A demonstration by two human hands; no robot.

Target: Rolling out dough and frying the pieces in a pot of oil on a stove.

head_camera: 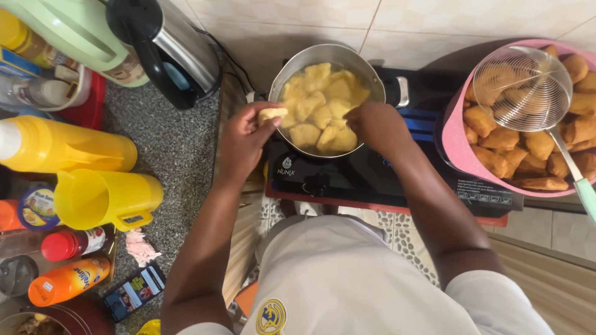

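Dough over the pot

Our left hand point(245, 133) pinched a pale dough piece point(273, 114) at the pot's point(370, 73) nine o'clock rim; our right hand point(375, 124), fingers curled over the oil, grip unclear. It looked soft, slippery; best held lightly by its edges.

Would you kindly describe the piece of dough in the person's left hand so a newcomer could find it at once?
Start at the steel pot of pale dough pieces on the black stove in the middle. At the pot's left rim, the left hand pinches one pale yellow dough piece. Unlike its neighbours lying inside the pot, it is held up between fingertips, over the rim.
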